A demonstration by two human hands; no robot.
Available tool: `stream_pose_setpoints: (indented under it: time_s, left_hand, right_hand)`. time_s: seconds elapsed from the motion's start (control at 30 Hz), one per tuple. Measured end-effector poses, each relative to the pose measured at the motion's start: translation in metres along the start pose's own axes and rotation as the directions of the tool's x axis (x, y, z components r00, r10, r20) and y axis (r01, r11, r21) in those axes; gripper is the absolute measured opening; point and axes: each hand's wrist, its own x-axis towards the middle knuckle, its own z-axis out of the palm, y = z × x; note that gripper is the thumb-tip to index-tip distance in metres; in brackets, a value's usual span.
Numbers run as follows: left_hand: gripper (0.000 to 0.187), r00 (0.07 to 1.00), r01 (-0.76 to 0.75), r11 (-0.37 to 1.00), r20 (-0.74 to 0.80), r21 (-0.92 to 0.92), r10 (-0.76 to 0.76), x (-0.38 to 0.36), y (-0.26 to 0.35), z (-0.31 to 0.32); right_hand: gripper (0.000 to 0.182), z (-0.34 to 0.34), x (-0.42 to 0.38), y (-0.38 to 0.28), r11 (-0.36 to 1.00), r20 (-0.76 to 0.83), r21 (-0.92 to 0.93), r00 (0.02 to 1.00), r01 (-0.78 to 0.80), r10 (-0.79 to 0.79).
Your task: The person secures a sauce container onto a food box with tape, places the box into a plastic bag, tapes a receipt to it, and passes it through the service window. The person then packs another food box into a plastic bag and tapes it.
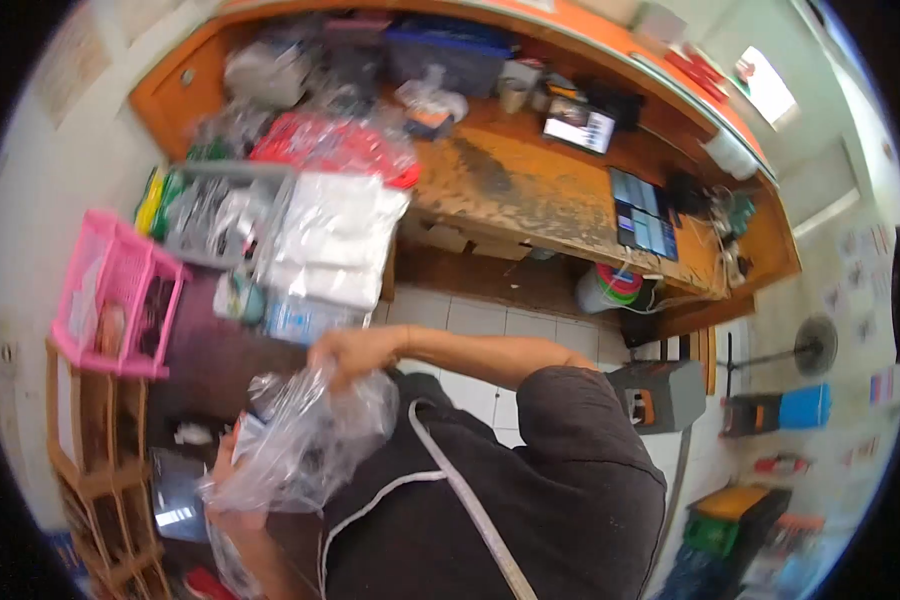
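Note:
A clear, crumpled plastic bag (315,440) is stretched between my two hands. My right hand (355,355) is closed on its upper edge, with the fingers bunched together. Lower down on the left side, my left hand (232,480) grips the bag from the side, partly covered by the film. A small white and blue item (253,428) shows by the left fingers, pressed against the plastic; what it is cannot be made out.
A pink basket (175,270) stands on the left above wooden shelving (105,480). Beyond my hands are a grey bin (240,170) of plastic bags and a white stack (335,240). A worn wooden desk (540,195) holds a tablet (642,215). A fan (815,347) stands at right.

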Motion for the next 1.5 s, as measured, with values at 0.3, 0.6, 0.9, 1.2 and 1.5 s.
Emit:
stream_pose_setpoints:
  time_s: [0.3, 0.6, 0.9, 1.2, 1.5]
  left_hand:
    - [0.017, 0.547, -0.081, 0.438, -0.328, 0.895, 0.770, 0.083, -0.071, -0.033]
    - [0.008, 0.355, -0.347, 0.692, -0.594, 0.633, 0.722, 0.124, -0.067, -0.007]
    - [0.063, 0.847, -0.422, 0.873, -0.449, -0.244, 0.284, 0.052, -0.070, -0.002]
    - [0.034, 0.419, 0.035, 0.979, -0.892, 0.202, 0.169, 0.168, -0.177, -0.026]
    - [0.032, -0.004, 0.074, 0.776, -0.778, 0.627, 0.629, 0.171, -0.121, 0.005]
  right_hand:
    - [0.031, -0.031, 0.057, 0.049, 0.979, -0.938, 0.071, 0.346, 0.190, 0.001]
    - [0.014, -0.056, 0.105, 0.092, 0.930, -0.763, 0.339, 0.619, 0.143, 0.183]
    - [0.033, -0.131, 0.121, 0.169, 0.551, 0.633, 0.629, 0.773, -0.548, 0.046]
    - [0.023, -0.048, 0.169, 0.120, 0.948, 0.029, -0.088, 0.952, 0.306, -0.305]
    - [0.109, -0.003, 0.173, 0.166, 0.346, 0.532, -0.798, 0.847, 0.494, 0.019]
